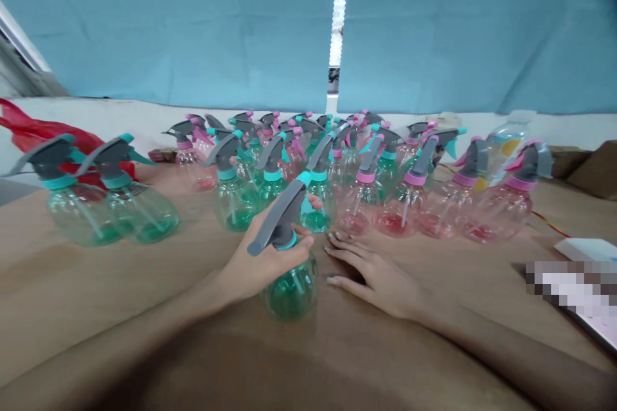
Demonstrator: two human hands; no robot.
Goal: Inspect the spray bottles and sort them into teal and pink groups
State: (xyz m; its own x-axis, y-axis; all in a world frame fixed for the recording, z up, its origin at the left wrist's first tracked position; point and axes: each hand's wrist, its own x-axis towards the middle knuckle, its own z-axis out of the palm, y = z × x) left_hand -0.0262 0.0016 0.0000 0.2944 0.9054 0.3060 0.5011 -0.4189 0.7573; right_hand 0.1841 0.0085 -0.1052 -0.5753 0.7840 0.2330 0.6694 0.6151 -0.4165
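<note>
With the left hand [258, 263], grips the neck of a green spray bottle [292, 295], holding its body at four o'clock from the hand. Rests the right hand [369, 270], loosely spread, on the counter [120, 279] at the bottle's three o'clock.

kinda wrinkly blue cloth [193, 32] across back | bright strip [340, 13] splitting it | pale wall [149, 127] below | brown tabletop [120, 279]

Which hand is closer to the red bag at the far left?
Left. The left hand grips a green spray bottle, to the right of the red bag. The right hand rests on the table, farther right of the bag.
</note>
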